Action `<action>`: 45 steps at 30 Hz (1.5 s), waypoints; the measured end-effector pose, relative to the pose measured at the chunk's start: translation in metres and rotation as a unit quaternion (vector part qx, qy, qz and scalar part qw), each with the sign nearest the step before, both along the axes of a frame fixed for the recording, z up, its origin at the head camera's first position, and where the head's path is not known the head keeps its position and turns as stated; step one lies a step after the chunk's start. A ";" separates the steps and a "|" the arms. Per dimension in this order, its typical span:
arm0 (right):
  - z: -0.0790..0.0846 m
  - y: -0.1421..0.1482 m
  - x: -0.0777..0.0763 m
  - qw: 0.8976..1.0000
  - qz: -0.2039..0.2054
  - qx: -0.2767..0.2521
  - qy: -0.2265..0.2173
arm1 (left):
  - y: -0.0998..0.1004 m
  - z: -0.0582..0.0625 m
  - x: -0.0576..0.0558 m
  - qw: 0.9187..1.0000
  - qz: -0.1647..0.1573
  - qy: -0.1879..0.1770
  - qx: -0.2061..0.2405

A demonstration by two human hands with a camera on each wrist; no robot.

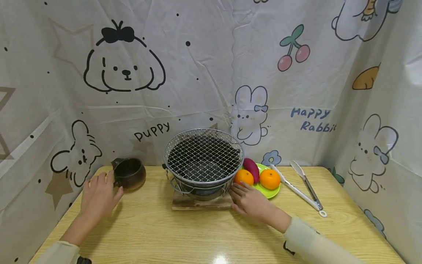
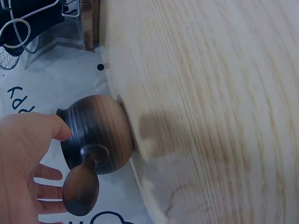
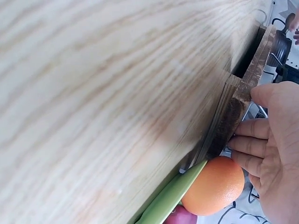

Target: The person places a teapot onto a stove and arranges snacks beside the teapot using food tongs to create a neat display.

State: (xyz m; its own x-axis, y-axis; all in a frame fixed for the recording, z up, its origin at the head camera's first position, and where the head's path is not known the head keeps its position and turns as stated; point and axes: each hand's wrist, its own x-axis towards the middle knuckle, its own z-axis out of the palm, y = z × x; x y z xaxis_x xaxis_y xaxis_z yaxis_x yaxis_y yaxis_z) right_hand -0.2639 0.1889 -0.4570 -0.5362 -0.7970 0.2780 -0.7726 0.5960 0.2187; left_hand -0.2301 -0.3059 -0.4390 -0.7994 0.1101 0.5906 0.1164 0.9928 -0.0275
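Observation:
My left hand (image 1: pixel 100 192) is spread beside a dark brown clay pot (image 1: pixel 136 175) at the table's left. In the left wrist view the thumb is by the pot's rim, and the other fingers extend behind its stubby handle (image 2: pixel 81 189). My right hand (image 1: pixel 251 201) reaches to the right end of a wooden board (image 1: pixel 197 204), its fingers fairly straight; whether they touch the board I cannot tell. On that board stands a round tabletop grill (image 1: pixel 204 185) topped by a wire mesh (image 1: pixel 204 157). Just beyond the right fingertips sits an orange (image 3: pixel 216 185).
A green plate (image 1: pixel 274 194) holds two oranges and a purple, elongated item (image 1: pixel 251 170). To its right lie metal tongs (image 1: pixel 301 192) with a white ring end, opened in a V. A printed cloth (image 1: pixel 197 73) hangs behind and beside the wooden table (image 1: pixel 158 234).

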 end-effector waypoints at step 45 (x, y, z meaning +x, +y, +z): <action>-0.005 0.002 -0.004 1.000 0.007 -0.003 0.014 | -0.013 -0.012 -0.006 0.999 0.008 -0.031 -0.012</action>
State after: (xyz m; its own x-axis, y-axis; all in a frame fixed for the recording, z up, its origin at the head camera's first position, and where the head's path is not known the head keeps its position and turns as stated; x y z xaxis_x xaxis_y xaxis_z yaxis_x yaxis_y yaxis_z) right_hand -0.2676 0.1908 -0.4616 -0.5173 -0.8021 0.2982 -0.7742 0.5872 0.2362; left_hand -0.2366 -0.3193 -0.4510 -0.8360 0.1094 0.5377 0.1018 0.9938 -0.0439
